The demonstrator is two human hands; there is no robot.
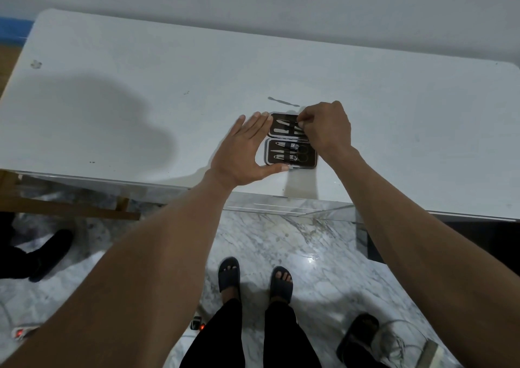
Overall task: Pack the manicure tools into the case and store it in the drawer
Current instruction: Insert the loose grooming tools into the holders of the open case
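A small dark manicure case (305, 163) lies open flat on the white table (140, 108), near its front edge. Several metal tools sit strapped in both halves. My left hand (247, 149) rests flat against the case's left side, fingers spread, thumb along the front edge. My right hand (326, 127) hovers over the far half, its fingertips pinched on a thin metal tool at the right end of that half. One slim metal tool (282, 102) lies loose on the table just behind the case.
The table stands against a white wall. A clear drawer (281, 207) juts out under the table's front edge, below the case. My sandalled feet (254, 280) stand on the marble floor. Cables and dark shoes lie at the lower right and left.
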